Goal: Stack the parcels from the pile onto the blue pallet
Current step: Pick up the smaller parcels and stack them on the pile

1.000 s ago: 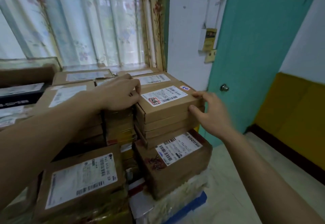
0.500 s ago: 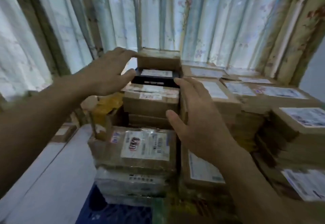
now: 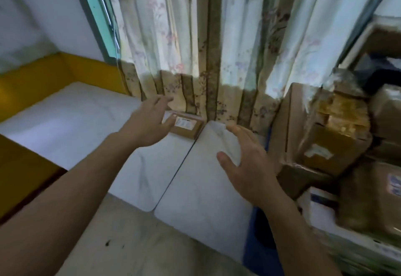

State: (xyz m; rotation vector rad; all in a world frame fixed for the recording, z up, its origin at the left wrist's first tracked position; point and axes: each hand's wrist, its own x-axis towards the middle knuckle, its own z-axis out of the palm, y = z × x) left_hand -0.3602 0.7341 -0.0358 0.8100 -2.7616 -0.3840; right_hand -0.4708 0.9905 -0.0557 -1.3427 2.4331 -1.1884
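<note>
Both hands out in front and empty; left hand (image 3: 149, 124) reaches toward a small brown cardboard parcel with a white shipping label (image 3: 186, 125) lying flat on the pale floor tiles (image 3: 71, 124) at the foot of the flowered, brown-striped curtain (image 3: 195, 37); fingers spread and nearly straight, thumb over the parcel's near-left corner, though whether skin touches card cannot be told from this blurred view; right hand (image 3: 245, 163) hovers wide open, fingers fanned, above the tile just right of the parcel, holding nothing; the parcel itself sits alone by the curtain hem, apart from the stack; at the right edge a tall stack of brown cardboard boxes and plastic-wrapped packets (image 3: 338, 145) is already built up, several layers high, and a strip of the blue pallet (image 3: 258, 252) shows beneath its near-left corner (only that corner is visible, the rest is buried under goods); judgement: most of the stacking looks done, since the pallet carries a heavy load and only this one loose parcel is in sight on the floor; more of the pile may lie outside the frame, so the count left is uncertain; still to do here: close both hands on the small parcel, lift it clear of the curtain, carry it right and seat it flat on the stack.
</note>
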